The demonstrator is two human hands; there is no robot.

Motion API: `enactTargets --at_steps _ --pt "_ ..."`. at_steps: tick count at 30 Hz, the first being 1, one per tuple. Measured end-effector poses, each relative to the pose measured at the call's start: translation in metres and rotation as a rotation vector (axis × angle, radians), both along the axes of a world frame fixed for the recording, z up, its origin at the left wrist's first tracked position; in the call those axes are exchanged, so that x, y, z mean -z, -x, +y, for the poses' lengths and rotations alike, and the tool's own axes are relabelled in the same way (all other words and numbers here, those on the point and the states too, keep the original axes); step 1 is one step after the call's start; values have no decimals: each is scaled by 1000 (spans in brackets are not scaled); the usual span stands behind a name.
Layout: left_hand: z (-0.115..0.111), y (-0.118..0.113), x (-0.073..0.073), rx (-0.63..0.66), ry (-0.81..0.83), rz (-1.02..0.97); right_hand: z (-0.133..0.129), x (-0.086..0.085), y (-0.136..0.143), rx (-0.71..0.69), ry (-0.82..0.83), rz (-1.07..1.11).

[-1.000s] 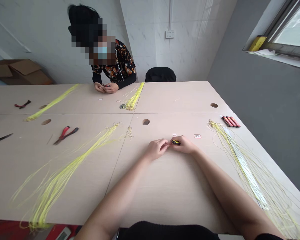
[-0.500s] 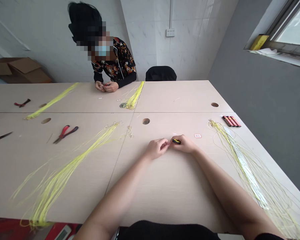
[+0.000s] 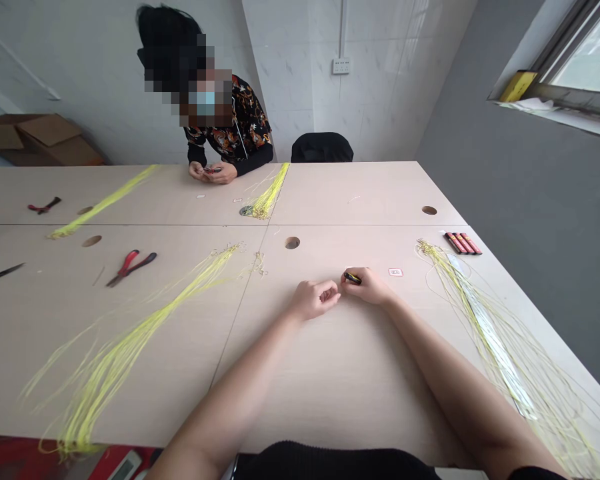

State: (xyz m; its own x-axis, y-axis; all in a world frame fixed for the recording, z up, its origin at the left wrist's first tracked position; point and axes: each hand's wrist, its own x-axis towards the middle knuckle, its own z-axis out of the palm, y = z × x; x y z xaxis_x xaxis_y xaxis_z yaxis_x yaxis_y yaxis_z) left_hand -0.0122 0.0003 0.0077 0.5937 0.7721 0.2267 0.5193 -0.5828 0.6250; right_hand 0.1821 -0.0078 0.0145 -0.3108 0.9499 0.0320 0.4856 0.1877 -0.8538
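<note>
My right hand [image 3: 367,285] is closed around a small tool with a black-and-yellow handle [image 3: 353,277]; its working end is hidden by the fingers. Just to its left, my left hand [image 3: 316,299] has its thumb and fingers curled together in a pinch. Whatever lies between those fingertips is too small to make out. A narrow gap separates the two hands, which rest low over the wooden table [image 3: 330,373]. Nearest to the right hand is a small red-edged label [image 3: 395,272].
Yellow wire bundles lie left [image 3: 150,327] and right [image 3: 480,313], the right one along a metal ruler [image 3: 490,333]. Red-handled pliers [image 3: 130,268] are at left, batteries [image 3: 463,243] at right. Opposite, a co-worker's hands [image 3: 219,173] hold a small tool. A cable hole [image 3: 292,243] is ahead.
My hands have drawn slightly apart; the fingertips were close together before. The tool in my right hand has tilted a little. The co-worker's hands have shifted slightly.
</note>
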Motion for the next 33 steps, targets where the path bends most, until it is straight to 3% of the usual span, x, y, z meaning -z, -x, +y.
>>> enactTargets --at_steps 9,15,28,33 --pt "3 -2 3 -155 11 4 2 -1 8 146 26 97" --pt "4 -3 2 -164 6 -18 -4 -1 20 214 50 159" --pt "6 -2 1 -145 23 -68 -2 2 19 190 24 222" --pt "5 -3 4 -199 68 -25 -4 0 19 171 30 201"
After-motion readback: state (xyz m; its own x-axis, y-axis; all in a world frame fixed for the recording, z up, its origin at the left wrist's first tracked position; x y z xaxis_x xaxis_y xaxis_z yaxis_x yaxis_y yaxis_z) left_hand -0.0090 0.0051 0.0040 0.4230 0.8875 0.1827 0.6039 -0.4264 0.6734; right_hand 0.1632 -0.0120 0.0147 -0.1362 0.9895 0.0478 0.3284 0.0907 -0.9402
